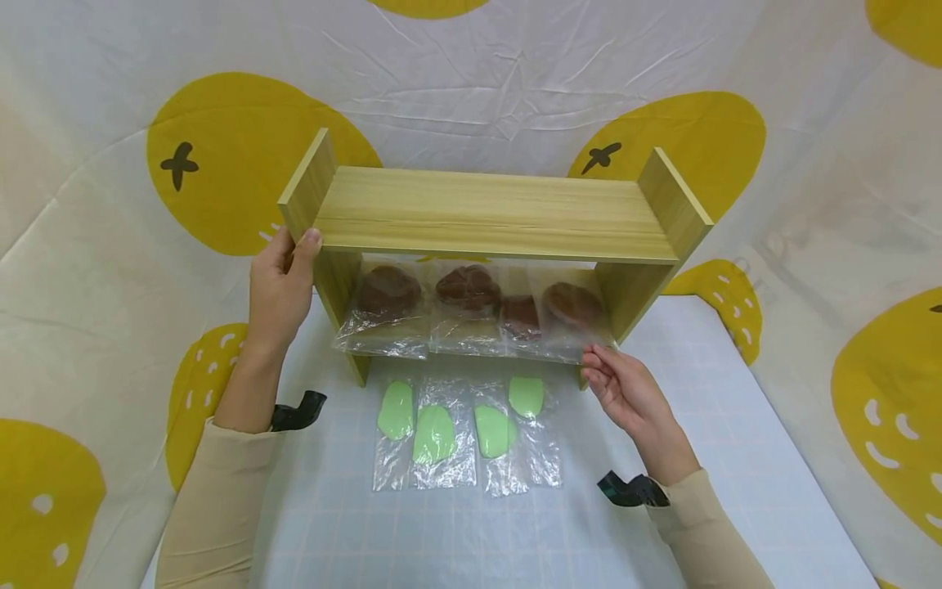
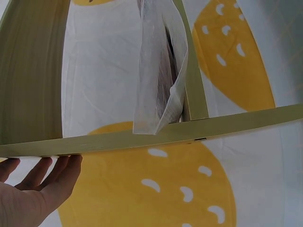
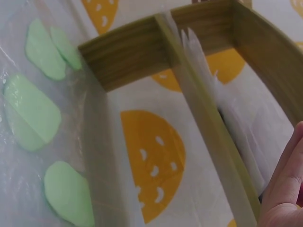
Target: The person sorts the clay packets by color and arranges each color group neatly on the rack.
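A small two-tier wooden shelf (image 1: 500,209) stands on the table. My left hand (image 1: 281,286) grips its left side panel, thumb on the front edge and fingers along the outer face, also seen in the left wrist view. Several clear plastic bags with dark brown flat pieces (image 1: 390,290) lie in a row on the lower board, their lower edges hanging over its front. At the right end, my right hand (image 1: 625,388) pinches the lower corner of the last bag (image 1: 574,307) between thumb and forefinger. The right wrist view shows only part of that hand.
In front of the shelf, several clear bags with light green rounded pieces (image 1: 434,433) lie flat on the pale checked table cover (image 1: 441,540). A white cloth with yellow printed shapes (image 1: 471,106) hangs behind and at both sides.
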Motion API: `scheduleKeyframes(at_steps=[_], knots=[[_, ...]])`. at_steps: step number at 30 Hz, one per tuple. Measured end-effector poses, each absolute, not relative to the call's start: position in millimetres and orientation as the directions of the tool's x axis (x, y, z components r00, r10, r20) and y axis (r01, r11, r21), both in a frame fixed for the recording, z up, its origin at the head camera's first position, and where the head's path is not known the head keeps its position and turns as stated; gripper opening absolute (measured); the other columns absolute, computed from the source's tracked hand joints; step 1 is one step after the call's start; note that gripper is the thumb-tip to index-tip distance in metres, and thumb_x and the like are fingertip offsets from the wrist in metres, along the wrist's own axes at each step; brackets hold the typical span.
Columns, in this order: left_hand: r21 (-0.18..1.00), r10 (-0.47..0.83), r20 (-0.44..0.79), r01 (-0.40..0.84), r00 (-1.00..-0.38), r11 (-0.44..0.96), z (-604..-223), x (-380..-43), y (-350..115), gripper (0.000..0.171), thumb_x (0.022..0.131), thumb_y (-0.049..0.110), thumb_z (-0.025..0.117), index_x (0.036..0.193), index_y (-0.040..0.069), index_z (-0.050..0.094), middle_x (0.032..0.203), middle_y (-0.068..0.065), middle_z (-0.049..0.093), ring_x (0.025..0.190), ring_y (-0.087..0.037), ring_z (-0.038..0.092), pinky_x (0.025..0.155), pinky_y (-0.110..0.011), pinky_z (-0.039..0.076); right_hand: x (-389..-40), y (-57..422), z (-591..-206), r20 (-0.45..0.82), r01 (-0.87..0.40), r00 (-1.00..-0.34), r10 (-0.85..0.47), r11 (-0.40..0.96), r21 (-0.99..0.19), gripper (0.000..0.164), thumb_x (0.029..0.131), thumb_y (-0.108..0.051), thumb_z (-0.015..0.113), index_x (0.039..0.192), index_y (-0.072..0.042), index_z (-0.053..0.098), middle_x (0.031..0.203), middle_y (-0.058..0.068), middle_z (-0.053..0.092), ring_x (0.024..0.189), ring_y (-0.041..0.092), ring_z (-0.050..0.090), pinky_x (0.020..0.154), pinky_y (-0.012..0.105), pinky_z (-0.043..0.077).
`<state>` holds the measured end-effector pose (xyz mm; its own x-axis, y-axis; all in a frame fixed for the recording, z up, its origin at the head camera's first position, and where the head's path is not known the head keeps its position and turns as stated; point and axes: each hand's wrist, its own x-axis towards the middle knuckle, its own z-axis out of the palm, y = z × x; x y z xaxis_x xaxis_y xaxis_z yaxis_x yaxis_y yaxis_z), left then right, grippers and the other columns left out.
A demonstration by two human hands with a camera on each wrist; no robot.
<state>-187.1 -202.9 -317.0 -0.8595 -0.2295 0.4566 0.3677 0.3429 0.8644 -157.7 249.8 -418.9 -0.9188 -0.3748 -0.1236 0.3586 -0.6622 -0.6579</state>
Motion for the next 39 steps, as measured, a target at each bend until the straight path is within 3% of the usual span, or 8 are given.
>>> scheduleKeyframes(at_steps=[17,23,30,39], knots=[[0.865,-0.239,0.457,0.367,-0.857,0.342,-316.8,-187.5,-203.8,0.044,0.102,0.041,0.055,0.137,0.015,0.062,0.129,-0.008,0.064,0.111,-0.021,0.059,0.099,-0.043,0.047,-156.1,251.2,-419.5,-0.164,0.377,-0.915,-0.369,-0.635,-0.674,0.031,0.108,-0.016,0.045,0.109,0.004,0.068,0.094,0.014,0.072,0.078,0.022,0.071,0.072,0.025,0.056],[0.870,-0.237,0.449,0.362,-0.861,0.335,-317.0,-187.6,-203.4,0.043,0.102,0.040,0.055,0.137,0.015,0.062,0.127,-0.008,0.064,0.110,-0.020,0.060,0.095,-0.040,0.048,-148.3,254.1,-428.9,-0.121,0.341,-0.909,-0.398,-0.544,-0.767,0.035,0.110,-0.015,0.038,0.110,0.002,0.069,0.094,0.012,0.073,0.078,0.022,0.071,0.069,0.026,0.057],[0.867,-0.241,0.450,0.356,-0.860,0.349,-317.4,-187.4,-203.7,0.044,0.102,0.042,0.055,0.136,0.015,0.063,0.128,-0.008,0.064,0.110,-0.020,0.060,0.097,-0.041,0.048,-142.8,259.8,-438.7,-0.136,0.281,-0.931,-0.338,-0.429,-0.859,0.028,0.108,-0.017,0.047,0.113,0.001,0.067,0.095,0.010,0.072,0.081,0.021,0.070,0.073,0.029,0.057],[0.868,-0.238,0.451,0.360,-0.860,0.343,-317.0,-187.0,-203.5,0.044,0.102,0.042,0.055,0.137,0.016,0.062,0.128,-0.008,0.064,0.110,-0.021,0.060,0.097,-0.042,0.048,-141.7,264.2,-448.1,-0.106,0.231,-0.937,-0.334,-0.360,-0.904,0.026,0.108,-0.013,0.047,0.114,0.001,0.067,0.098,0.010,0.072,0.083,0.022,0.071,0.077,0.033,0.057]])
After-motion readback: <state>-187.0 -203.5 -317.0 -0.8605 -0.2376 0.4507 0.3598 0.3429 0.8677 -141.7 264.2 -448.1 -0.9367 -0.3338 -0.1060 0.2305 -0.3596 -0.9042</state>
